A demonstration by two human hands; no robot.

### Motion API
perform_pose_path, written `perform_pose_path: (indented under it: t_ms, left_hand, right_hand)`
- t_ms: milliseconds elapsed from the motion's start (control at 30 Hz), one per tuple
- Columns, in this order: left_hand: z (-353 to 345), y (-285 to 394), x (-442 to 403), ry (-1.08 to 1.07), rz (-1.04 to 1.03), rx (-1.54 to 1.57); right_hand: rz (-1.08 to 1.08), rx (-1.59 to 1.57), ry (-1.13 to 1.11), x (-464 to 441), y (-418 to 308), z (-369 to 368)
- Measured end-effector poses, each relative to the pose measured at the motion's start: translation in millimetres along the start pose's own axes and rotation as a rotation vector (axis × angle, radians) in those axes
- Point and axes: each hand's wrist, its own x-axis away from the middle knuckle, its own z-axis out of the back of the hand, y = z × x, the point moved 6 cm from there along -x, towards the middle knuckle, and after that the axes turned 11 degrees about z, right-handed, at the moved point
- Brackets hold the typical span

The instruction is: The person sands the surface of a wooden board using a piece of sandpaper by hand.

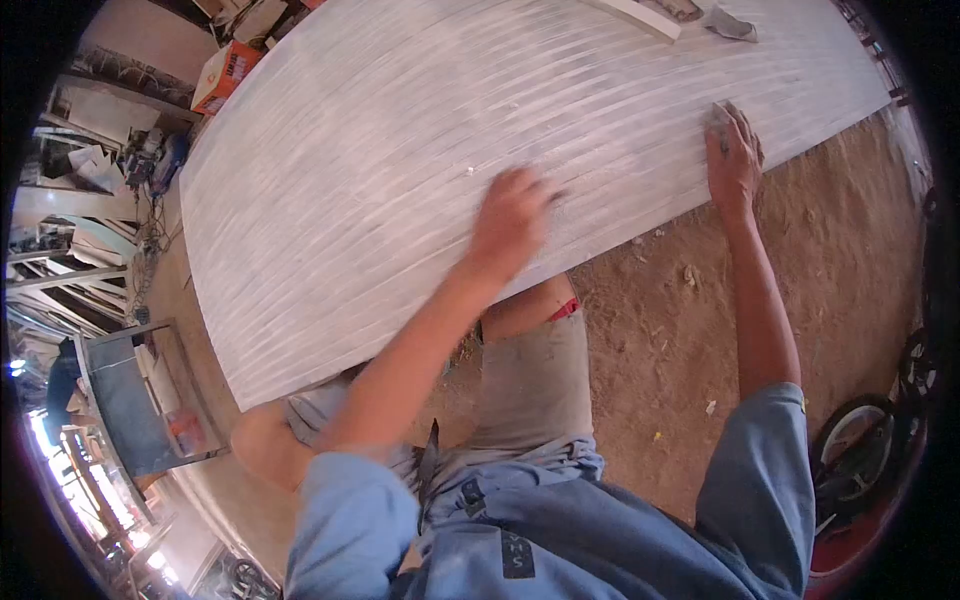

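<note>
A large whitish panel (340, 180) with curved, ridge-like streaks spans the upper view. Over its lower middle, my left hand (513, 222) is blurred by motion; its fingers look curled, and a small dark tip shows at their right side, too smeared to identify. My right hand (733, 155) rests near the panel's right-hand lower edge, fingers pressed together around something greyish that is mostly hidden. Small white crumbs (470, 171) lie on the panel left of my left hand.
A pale strip (640, 18) and a grey scrap (731, 25) lie at the panel's top. An orange box (225, 77), power tools (165, 160) and a dark-topped stand (135, 400) are at left. Brown dirt ground (650, 350) shows below the panel; a wheel (855, 450) stands lower right.
</note>
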Motion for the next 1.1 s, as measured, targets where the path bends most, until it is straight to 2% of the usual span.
perform_pose_path:
  t_ms: [33,100,133,200,233,300,400,500,600,667,733,833,933,1033,1100]
  left_hand:
    - [29,-17,29,-0.108,0.071,-0.116]
    - [92,-56,93,-0.062,0.172,-0.204]
    - [121,-77,122,-0.108,0.273,-0.216]
    - [157,-90,145,-0.085,0.408,-0.255]
    - [149,-92,145,-0.094,0.412,-0.251]
    - [120,-81,125,-0.044,0.278,-0.232]
    - [30,-24,36,0.013,0.051,-0.131]
    - [-38,21,-38,-0.058,-0.029,-0.027]
    - [-24,28,-28,-0.139,-0.011,-0.063]
    - [18,-2,26,-0.11,-0.033,-0.089]
    - [75,-34,83,-0.188,0.12,-0.201]
    - [132,-63,138,-0.19,0.25,-0.257]
    - [112,-58,123,-0.156,0.219,-0.214]
    - [33,-15,48,-0.139,0.084,-0.067]
    - [-25,22,-7,-0.036,-0.04,0.008]
  right_hand:
    - [-0.001,-0.003,-0.005,0,0,-2]
    - [0.016,-0.003,0.044,1,-1,0]
    - [0.012,-0.001,0.031,1,-2,1]
    - [-0.002,-0.044,0.027,-1,-5,5]
    - [-0.006,-0.042,0.017,0,-5,5]
    - [-0.047,-0.052,0.008,-3,-4,4]
    - [-0.054,-0.031,0.038,-2,-4,2]
    - [-0.039,-0.05,0.019,-2,-4,4]
    - [-0.02,0.003,0.016,-3,-4,3]
    - [-0.018,-0.022,0.018,-1,-1,-4]
    - [0.021,-0.015,0.067,-1,1,-4]
    - [0.002,-0.035,0.07,-1,0,-2]
    - [-0.002,-0.055,0.064,-3,-4,2]
    - [-0.023,-0.041,0.073,-1,-2,-2]
    - [-0.034,-0.041,0.06,0,-4,0]
